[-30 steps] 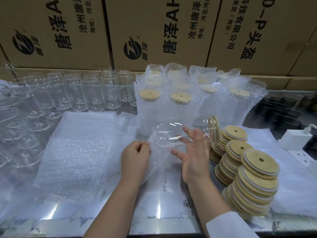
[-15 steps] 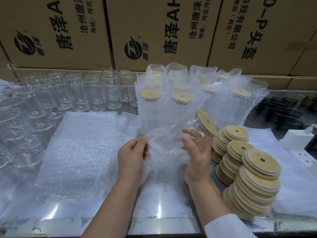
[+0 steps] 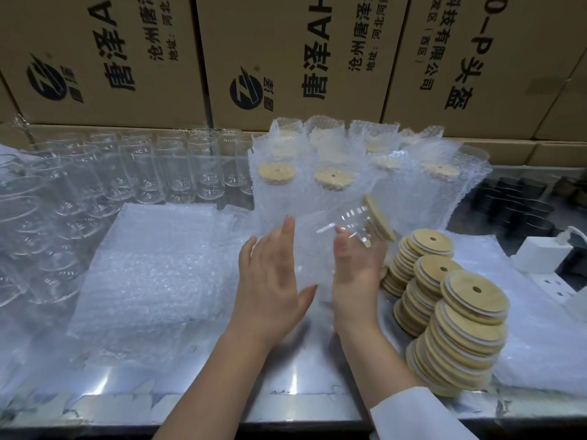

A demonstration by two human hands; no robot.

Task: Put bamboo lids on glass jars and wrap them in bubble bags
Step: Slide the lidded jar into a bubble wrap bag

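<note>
Glass jar (image 3: 346,223) with its bamboo lid (image 3: 379,222) on is held tilted above the middle of the table (image 3: 286,385), lid toward the far right corner, its lower end in a blurred bubble bag (image 3: 314,265). The left hand (image 3: 270,281) presses the bag with flat, straight fingers, its grip apart. The right hand (image 3: 355,268) backs the jar from the other side; I cannot tell whether its grip closes on it. Just right of it stand stacks of lids (image 3: 457,312).

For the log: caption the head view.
Lidded jar in a bubble bag between left hand and right hand, beside stacked bamboo lids.
</note>
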